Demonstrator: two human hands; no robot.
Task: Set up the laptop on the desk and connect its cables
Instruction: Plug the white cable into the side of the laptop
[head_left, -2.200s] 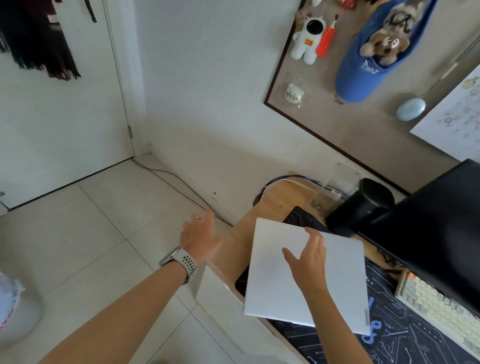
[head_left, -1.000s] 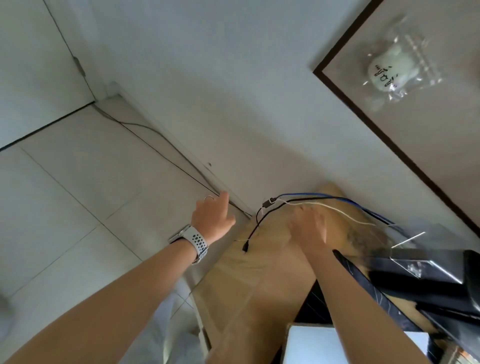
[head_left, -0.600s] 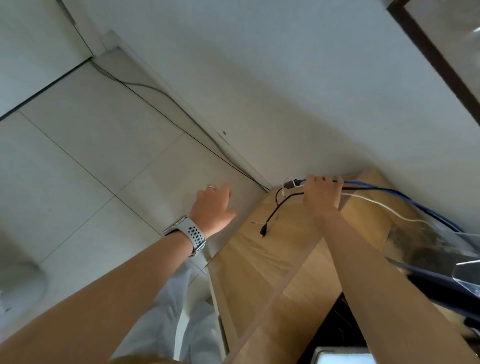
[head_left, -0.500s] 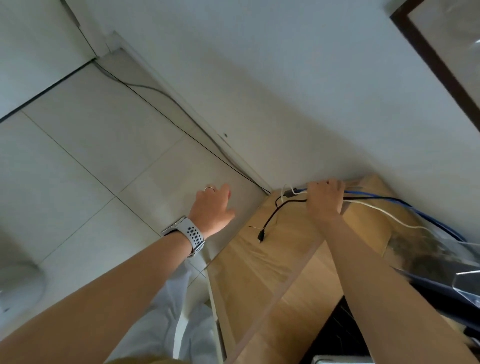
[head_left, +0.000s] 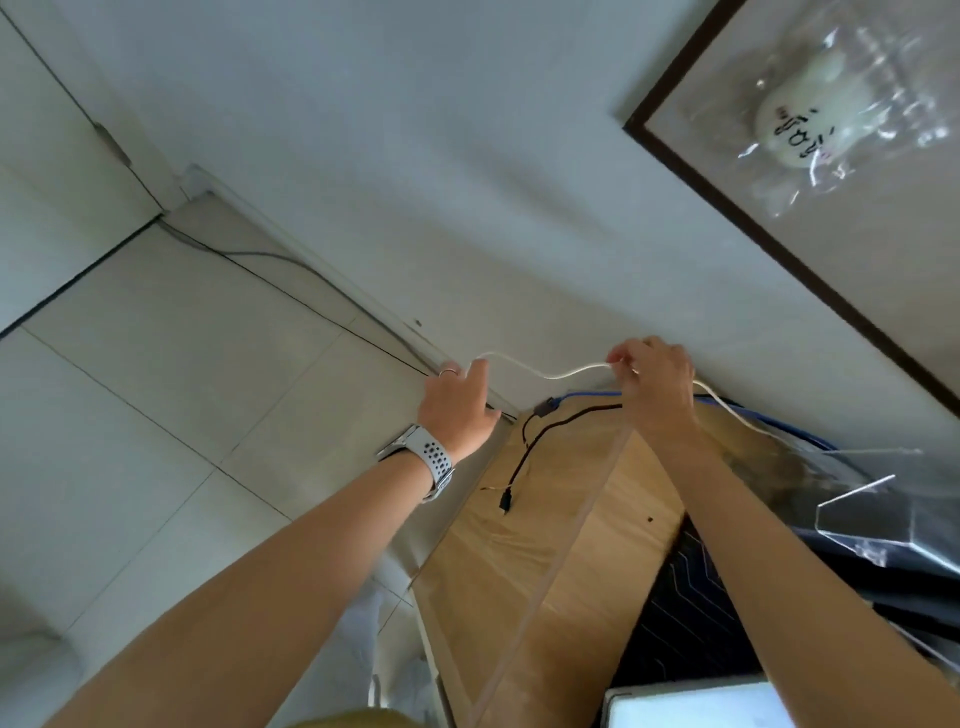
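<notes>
A thin white cable (head_left: 550, 370) sags left to right between both hands, above the far corner of the light wooden worktop (head_left: 524, 561), then trails right behind it. The right hand (head_left: 655, 382) pinches it with curled fingers; the left hand (head_left: 457, 405), wearing a grey perforated-strap watch (head_left: 428, 460), grips its other end. A black cable (head_left: 535, 441) and blue cable (head_left: 587, 396) lie beneath; the white laptop (head_left: 691, 707) sits nearest

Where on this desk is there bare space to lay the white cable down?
Bare wood of the desk lies between the black cable's plug, the patterned mat and the laptop. The back corner is crowded with the blue cable.
</notes>
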